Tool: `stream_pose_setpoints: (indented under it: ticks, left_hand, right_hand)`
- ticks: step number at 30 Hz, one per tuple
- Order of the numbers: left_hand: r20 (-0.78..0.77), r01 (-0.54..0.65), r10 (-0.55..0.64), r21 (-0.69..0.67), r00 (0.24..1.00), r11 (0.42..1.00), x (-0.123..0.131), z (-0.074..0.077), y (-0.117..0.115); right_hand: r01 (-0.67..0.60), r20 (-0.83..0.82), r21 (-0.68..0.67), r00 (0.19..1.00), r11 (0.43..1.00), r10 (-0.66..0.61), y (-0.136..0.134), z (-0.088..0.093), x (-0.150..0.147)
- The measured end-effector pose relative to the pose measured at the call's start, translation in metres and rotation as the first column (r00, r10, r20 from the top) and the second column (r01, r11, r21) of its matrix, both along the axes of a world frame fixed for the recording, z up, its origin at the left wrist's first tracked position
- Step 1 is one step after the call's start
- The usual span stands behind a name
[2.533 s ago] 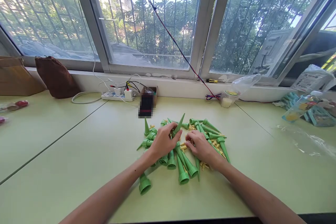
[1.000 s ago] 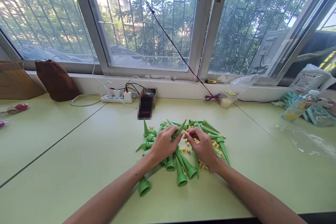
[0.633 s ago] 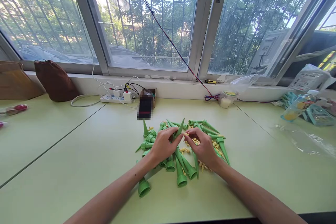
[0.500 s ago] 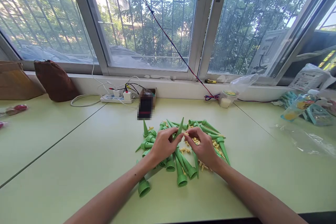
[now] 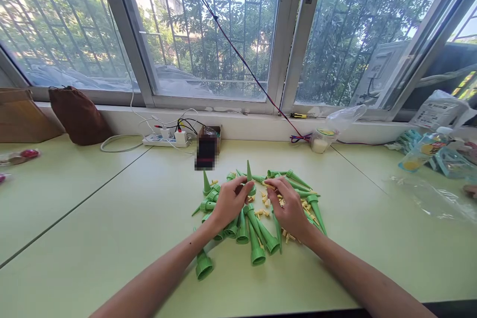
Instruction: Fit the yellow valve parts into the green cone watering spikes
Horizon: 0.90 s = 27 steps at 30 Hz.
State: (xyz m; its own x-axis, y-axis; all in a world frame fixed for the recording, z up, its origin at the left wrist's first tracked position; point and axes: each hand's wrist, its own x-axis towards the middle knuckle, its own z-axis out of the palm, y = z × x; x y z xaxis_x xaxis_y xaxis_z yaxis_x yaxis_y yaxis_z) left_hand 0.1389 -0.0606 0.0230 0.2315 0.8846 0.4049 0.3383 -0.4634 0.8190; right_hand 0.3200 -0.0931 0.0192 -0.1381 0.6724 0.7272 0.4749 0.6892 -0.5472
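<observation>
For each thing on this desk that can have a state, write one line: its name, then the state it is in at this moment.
Left hand: closed on a green cone spike, which stands point up.
Right hand: fingertips pinching a small yellow piece.
Heap of green spikes: lying flat on the table.
Loose yellow pieces: scattered among the spikes.
Power strip: plugs inserted.
Brown pouch: slumped against the window sill.
Small jar: lid on.

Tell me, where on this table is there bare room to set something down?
Bare table lies left of the green cone pile, up to the power strip, and right of it before the plastic bags. It is crowded around both hands.
</observation>
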Motion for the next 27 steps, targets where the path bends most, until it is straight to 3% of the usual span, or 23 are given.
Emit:
stream_pose_setpoints:
  ticks: [12,21,27]
  left_hand:
    - [-0.009,0.027,-0.026,0.024,1.0,0.999,0.0023,0.0042,-0.0032]
    - [0.15,0.2,-0.189,-0.065,0.97,0.978,0.0022,0.002,-0.0023]
    - [0.214,0.258,-0.23,-0.116,0.949,0.959,0.0028,0.003,-0.0018]
  right_hand:
    - [-0.005,-0.014,-0.013,1.0,1.0,0.004,-0.0012,-0.0008,-0.0006]
    - [-0.015,-0.012,0.004,1.0,1.0,0.015,-0.0014,0.0004,-0.0008]
    - [-0.001,-0.056,0.011,0.998,1.0,0.002,0.0003,-0.0048,-0.0009]
